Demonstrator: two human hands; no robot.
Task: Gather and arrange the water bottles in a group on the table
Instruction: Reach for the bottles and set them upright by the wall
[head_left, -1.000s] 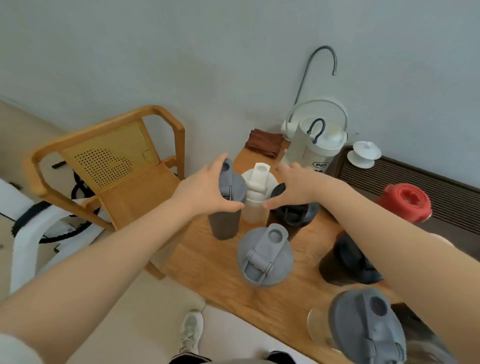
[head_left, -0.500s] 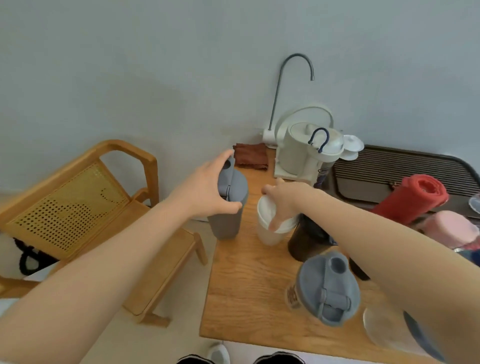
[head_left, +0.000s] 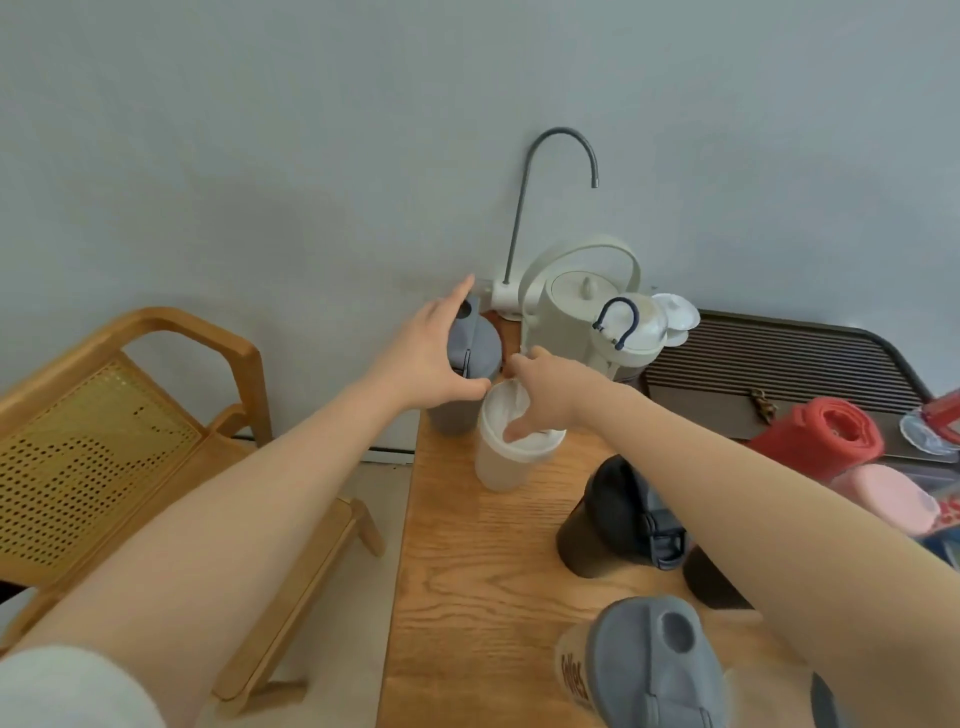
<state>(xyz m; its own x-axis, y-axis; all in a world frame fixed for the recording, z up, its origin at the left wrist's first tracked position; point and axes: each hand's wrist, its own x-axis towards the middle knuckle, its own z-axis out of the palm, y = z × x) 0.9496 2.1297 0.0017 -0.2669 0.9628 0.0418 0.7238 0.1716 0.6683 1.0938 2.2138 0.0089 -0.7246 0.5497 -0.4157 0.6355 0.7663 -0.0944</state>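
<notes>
Kettle behind both gripped bottles – chair left

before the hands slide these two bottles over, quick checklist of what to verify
1. Left hand grips the grey bottle round its lid: ok.
2. Right hand holds the white bottle at its top: ok.
3. Both bottles upright: ok.
4. Grey bottle's base clear of the table edge: cannot tell, it stands at the corner.
5. Bare wood free in front of the white bottle: ok.
6. Right forearm clear of the dark bottle: cannot tell.
</notes>
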